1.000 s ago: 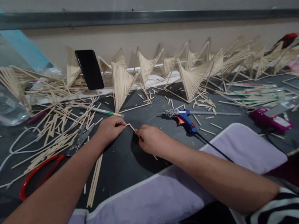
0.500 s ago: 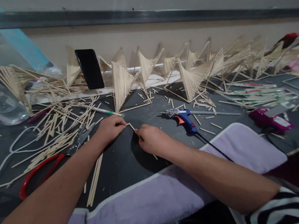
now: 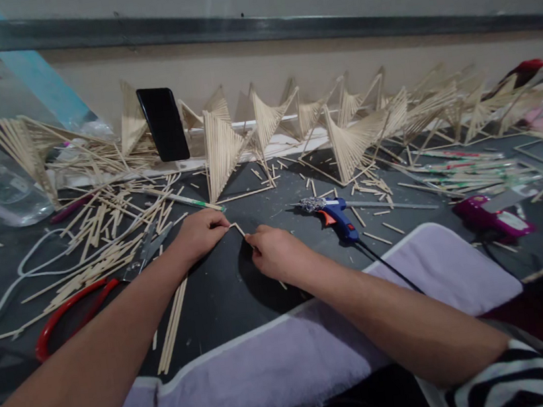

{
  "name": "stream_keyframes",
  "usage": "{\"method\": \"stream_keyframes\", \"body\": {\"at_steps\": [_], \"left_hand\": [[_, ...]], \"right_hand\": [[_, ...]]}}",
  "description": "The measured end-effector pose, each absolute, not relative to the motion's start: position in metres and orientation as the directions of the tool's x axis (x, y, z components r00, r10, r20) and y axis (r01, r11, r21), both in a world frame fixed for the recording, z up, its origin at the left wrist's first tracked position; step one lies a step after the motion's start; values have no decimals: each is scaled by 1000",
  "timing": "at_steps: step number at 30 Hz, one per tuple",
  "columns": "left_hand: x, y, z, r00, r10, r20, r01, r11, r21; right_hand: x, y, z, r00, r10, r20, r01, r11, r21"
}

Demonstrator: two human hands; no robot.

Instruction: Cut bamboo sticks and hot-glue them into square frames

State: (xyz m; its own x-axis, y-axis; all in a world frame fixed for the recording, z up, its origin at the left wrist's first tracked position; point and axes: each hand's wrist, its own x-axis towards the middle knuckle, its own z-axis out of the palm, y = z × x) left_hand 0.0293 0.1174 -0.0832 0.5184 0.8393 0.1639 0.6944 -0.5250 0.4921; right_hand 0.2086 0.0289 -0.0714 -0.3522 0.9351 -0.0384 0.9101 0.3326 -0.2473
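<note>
Two thin wooden sticks meet at an angle just above the dark table, in the middle of the head view. My left hand is closed on the left stick, thumb and fingers pinched near the corner. On the other side, my right hand pinches the right stick, whose far end pokes out below the hand. Most of both sticks is hidden by my fingers. To the right lies a blue glue gun with an orange trigger and foil around its nozzle. Scissors with red handles lie partly under my left forearm.
Several twisted stick structures stand along the wall, with a black phone propped among them. Loose sticks and a white cable spread at left. A purple glue gun lies right, and a lilac cloth covers the front edge.
Almost nothing differs. Both hands keep the same pinch on the sticks, and the view has shifted only very slightly.
</note>
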Motion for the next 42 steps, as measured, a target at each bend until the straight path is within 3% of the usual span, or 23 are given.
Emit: {"method": "stream_keyframes", "body": {"at_steps": [42], "left_hand": [[30, 117, -82, 528, 833, 163, 693, -534, 484]], "right_hand": [[209, 28, -72, -350, 936, -33, 909, 331, -252]]}}
